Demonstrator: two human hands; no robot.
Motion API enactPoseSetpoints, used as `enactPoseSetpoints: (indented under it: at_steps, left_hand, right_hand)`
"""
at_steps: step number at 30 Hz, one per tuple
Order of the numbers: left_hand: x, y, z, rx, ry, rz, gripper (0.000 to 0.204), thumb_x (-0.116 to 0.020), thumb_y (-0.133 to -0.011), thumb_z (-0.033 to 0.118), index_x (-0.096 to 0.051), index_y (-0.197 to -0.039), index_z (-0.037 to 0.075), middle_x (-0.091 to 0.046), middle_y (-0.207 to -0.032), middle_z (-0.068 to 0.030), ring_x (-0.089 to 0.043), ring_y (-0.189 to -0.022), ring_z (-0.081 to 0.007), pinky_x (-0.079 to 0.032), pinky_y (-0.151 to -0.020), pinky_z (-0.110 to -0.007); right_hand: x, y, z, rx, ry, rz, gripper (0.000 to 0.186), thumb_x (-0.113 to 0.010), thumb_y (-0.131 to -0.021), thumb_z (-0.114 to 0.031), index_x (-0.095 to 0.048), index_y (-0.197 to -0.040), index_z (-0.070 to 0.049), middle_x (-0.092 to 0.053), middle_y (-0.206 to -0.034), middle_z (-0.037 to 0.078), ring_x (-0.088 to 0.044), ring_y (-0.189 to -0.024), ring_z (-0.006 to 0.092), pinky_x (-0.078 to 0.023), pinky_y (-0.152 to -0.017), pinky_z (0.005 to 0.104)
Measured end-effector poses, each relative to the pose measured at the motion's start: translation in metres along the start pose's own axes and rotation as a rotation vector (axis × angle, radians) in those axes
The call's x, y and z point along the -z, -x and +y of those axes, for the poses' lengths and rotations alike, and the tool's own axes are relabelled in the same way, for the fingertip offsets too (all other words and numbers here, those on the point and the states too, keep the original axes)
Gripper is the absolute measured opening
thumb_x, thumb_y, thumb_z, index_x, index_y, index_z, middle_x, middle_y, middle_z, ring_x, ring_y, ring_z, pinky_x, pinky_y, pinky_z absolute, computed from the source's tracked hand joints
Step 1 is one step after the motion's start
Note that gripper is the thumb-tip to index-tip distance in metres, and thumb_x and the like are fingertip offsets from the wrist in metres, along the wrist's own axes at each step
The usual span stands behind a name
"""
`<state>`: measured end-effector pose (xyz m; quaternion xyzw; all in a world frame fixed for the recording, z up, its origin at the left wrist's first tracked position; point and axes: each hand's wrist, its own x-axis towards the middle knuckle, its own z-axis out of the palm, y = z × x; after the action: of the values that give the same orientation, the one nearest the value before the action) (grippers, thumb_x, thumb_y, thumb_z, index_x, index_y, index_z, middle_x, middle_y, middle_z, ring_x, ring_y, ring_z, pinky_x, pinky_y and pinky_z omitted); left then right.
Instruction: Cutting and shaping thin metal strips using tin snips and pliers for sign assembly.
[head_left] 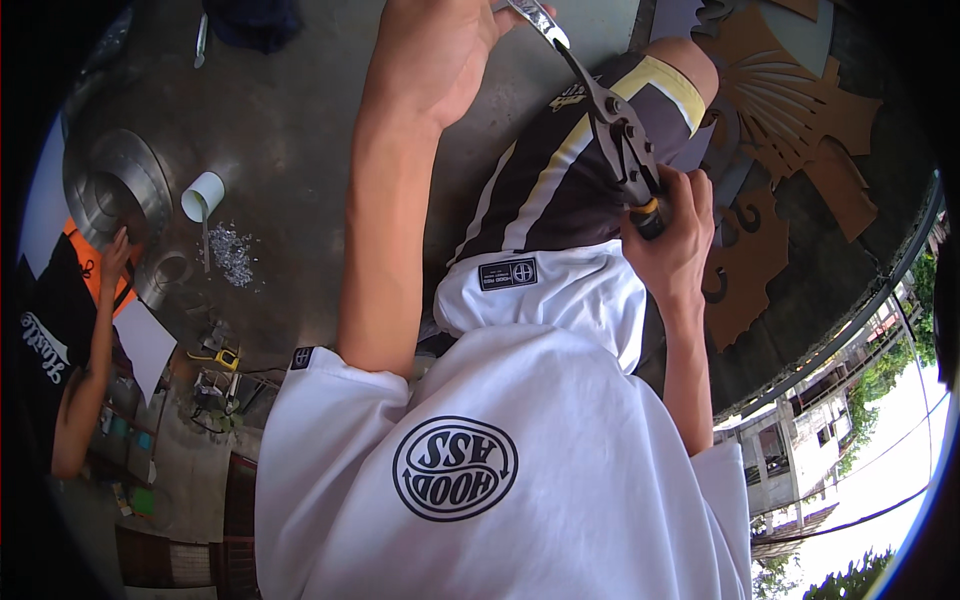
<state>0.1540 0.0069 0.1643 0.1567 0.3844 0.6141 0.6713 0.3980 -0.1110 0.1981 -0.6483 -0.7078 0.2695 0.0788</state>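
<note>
My right hand [680, 215] is wrapped round the orange-and-black handle end of dark metal snips [620, 130], held over my thigh in dark shorts. The jaws of the snips point up and away, meeting a shiny silver metal strip [543, 24] at the top edge. Beside that strip, my left hand [440, 55] reaches far forward, its fingertips closed at the metal; part of this hand and of the strip is cut off by the picture's edge. Whether the jaws bite into the strip is too small to tell.
At the left, another person's hand [116, 258] touches large grey metal rings [150, 180]. Nearby are a white cup [204, 196], a heap of silver scraps [234, 258] and a yellow tape measure [226, 357]. Brown cut-out sheets [745, 280] lie right; a dark cloth [254, 22] lies far left.
</note>
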Motion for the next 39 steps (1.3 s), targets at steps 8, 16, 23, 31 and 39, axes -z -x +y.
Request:
enactPoseSetpoints:
  at_steps: [8, 16, 23, 31, 39]
  left_hand:
    - [0.010, 0.018, 0.003, 0.095, -0.246, -0.036, 0.037, -0.073, -0.084, -0.010, -0.047, -0.104, 0.007, -0.066, -0.093, -0.0113, -0.068, -0.085, -0.0185, -0.059, -0.078, -0.030]
    - [0.006, 0.024, 0.001, 0.022, -0.276, 0.035, 0.038, -0.073, -0.083, -0.012, -0.046, -0.104, 0.005, -0.068, -0.085, -0.0112, -0.070, -0.074, -0.0181, -0.061, -0.067, -0.029]
    - [0.008, 0.027, 0.002, -0.006, -0.429, 0.078, 0.036, -0.073, -0.084, -0.011, -0.047, -0.103, 0.005, -0.068, -0.084, -0.0116, -0.070, -0.073, -0.0171, -0.060, -0.066, -0.028]
    - [-0.006, 0.038, 0.022, 0.170, -0.375, 0.094, 0.043, -0.073, -0.083, -0.011, -0.043, -0.110, 0.006, -0.069, -0.087, -0.0164, -0.072, -0.080, -0.0205, -0.063, -0.074, -0.031]
    - [0.009, 0.040, 0.017, 0.061, -0.605, -0.016, 0.049, -0.070, -0.082, -0.015, -0.038, -0.115, 0.003, -0.069, -0.089, -0.0175, -0.071, -0.084, -0.0207, -0.060, -0.078, -0.030]
  right_hand:
    - [0.008, 0.000, 0.011, -0.006, -0.007, -0.062, 0.050, -0.072, -0.060, 0.001, -0.062, -0.110, 0.002, -0.051, -0.092, 0.016, -0.053, -0.089, 0.0352, -0.047, -0.079, 0.0437]
    - [0.011, 0.002, 0.010, 0.029, 0.015, -0.029, 0.054, -0.074, -0.058, 0.001, -0.062, -0.110, 0.001, -0.049, -0.092, 0.015, -0.052, -0.089, 0.0346, -0.047, -0.078, 0.0436]
    - [0.013, 0.004, 0.009, 0.095, 0.148, 0.056, 0.057, -0.074, -0.055, 0.001, -0.062, -0.110, -0.001, -0.049, -0.093, 0.014, -0.050, -0.088, 0.0342, -0.046, -0.077, 0.0439]
    - [0.014, 0.005, 0.011, 0.114, 0.149, 0.068, 0.058, -0.075, -0.055, 0.000, -0.062, -0.111, -0.002, -0.048, -0.093, 0.014, -0.049, -0.086, 0.0341, -0.045, -0.076, 0.0436]
    - [0.032, 0.001, -0.009, -0.114, -0.114, -0.275, 0.057, -0.071, -0.064, -0.002, -0.060, -0.120, 0.001, -0.056, -0.106, 0.016, -0.058, -0.106, 0.0373, -0.048, -0.093, 0.0437]
